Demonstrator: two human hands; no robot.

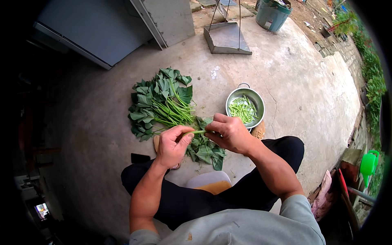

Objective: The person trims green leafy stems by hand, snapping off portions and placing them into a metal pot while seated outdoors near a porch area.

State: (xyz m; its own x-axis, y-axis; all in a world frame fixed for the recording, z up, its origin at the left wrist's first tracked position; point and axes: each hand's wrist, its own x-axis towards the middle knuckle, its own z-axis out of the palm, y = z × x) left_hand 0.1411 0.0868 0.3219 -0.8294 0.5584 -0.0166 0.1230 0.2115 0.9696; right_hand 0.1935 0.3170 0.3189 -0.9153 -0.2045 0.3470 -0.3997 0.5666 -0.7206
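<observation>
A green stem [198, 132] stretches between my two hands, its middle bare to view. My left hand [174, 144] pinches one end between thumb and forefinger. The fingers of my right hand [228, 132] close on the other end. Beyond my left hand lies a bunch of leafy greens [162, 101], its long stems pointing towards the right. Loose leaves [208, 153] are heaped on the floor below my hands. Just past my right hand stands a metal pot [262, 104] with loop handles, holding several short cut green stems [243, 108].
A phone [140, 158] lies by my left knee. Ahead, a metal dustpan [226, 38] rests on the concrete floor [294, 92], with a green bucket [273, 15] farther right. A grey cabinet [101, 27] stands ahead left. A green watering can [368, 165] is at far right.
</observation>
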